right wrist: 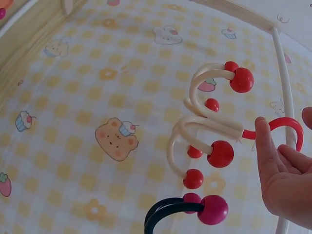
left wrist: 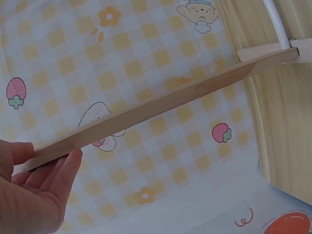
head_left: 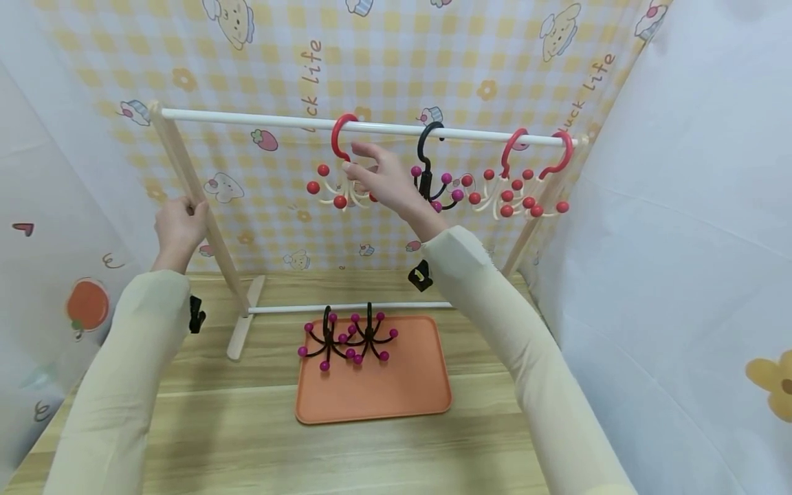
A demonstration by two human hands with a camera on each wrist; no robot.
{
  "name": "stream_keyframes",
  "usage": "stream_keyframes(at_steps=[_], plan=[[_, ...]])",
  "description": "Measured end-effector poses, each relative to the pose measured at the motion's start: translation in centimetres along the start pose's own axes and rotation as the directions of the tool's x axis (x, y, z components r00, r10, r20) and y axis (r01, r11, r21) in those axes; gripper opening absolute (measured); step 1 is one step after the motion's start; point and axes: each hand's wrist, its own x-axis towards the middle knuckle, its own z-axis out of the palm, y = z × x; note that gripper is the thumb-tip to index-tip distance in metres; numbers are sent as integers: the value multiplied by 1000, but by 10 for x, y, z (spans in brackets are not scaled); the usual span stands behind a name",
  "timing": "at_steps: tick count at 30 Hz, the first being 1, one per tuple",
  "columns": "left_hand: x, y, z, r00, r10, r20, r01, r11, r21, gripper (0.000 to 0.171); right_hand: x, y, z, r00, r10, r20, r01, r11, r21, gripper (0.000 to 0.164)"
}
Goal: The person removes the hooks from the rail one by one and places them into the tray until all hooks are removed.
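Yellow-and-white checked cloth (head_left: 402,62) printed with flowers, strawberries and little animals hung behind the white rail (head_left: 247,119), my landmark for everything else. Over the rail, nearest my right hand (head_left: 388,180), was the red-hooked hanger (right wrist: 226,128), its pale curved arms tipped with red balls below the bar. That hand was loosely spread beside the lower part of the hook, thumb apart from the fingers and not closed on anything; I couldn't tell whether a fingertip touched the hook. My left hand (head_left: 179,223) gripped the wooden post (head_left: 223,254) under the rail's left end, thumb on one side and fingers on the other. Farther right along the rail hung the black-hooked hanger (head_left: 425,180) with magenta balls, then a third hanger (head_left: 507,157) and a fourth hanger (head_left: 567,152), both red-hooked and close together near the rail's right end. Well below the rail, an orange tray (head_left: 402,392) sat on the wood-grain tabletop (head_left: 278,460). Two black hangers (head_left: 328,337) with magenta balls rested side by side at the tray's rear left, their arms overlapping. Behind them, under the rail, I saw the lower white rod (head_left: 278,309).
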Motion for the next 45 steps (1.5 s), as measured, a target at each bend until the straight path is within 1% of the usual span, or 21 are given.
stream_keyframes(at_steps=[2,8,10,12,14,17,20,23,25,28,31,33,36,39,42,45], plan=[[1,0,0,1000,4,-5,-4,1000,5,44,2,-2,3,1000,-6,15,6,1000,2,50],[1,1,0,1000,5,-2,-5,1000,11,45,8,-9,10,996,-40,85,36,998,52,52],[0,1,0,1000,5,-1,-5,1000,7,44,9,-11,12,995,-34,95,29,998,51,51],[0,1,0,1000,6,-2,-6,1000,10,44,10,-12,13,995,-35,88,31,998,46,48],[-1,1,0,1000,4,-1,-4,1000,6,43,12,-13,13,997,-45,55,43,998,41,44],[-1,1,0,1000,6,-7,-6,1000,7,42,13,-12,11,997,-66,-26,67,997,40,34],[-1,1,0,1000,13,-15,-13,1000,5,42,13,-10,8,990,-72,-119,76,997,22,24],[0,1,0,1000,18,-23,-18,1000,6,41,13,-8,3,980,-70,-184,71,997,1,21],[0,1,0,1000,18,-22,-18,1000,4,41,12,-7,0,975,-68,-210,70,998,2,20],[-1,1,1,1000,12,-16,-12,1000,0,41,10,-10,-3,971,-69,-227,83,995,51,23],[-1,1,0,1000,6,-11,-6,1000,1,42,3,-18,-6,968,-77,-238,108,987,120,23],[-2,2,0,1000,4,-8,-4,1000,5,43,-3,-25,-8,966,-92,-243,130,981,144,23],[-2,2,0,1000,-1,-5,1,1000,2,44,-14,-34,-10,968,-108,-225,146,976,160,22],[-2,3,0,1000,1,-7,-1,1000,4,44,-22,-38,-12,977,-125,-172,154,975,162,21],[-3,3,0,1000,5,-9,-5,1000,6,45,-29,-38,-15,986,-123,-111,140,978,153,20],[-3,2,0,1000,3,-8,-3,1000,9,44,-37,-33,-17,992,-114,-52,120,983,141,21]])
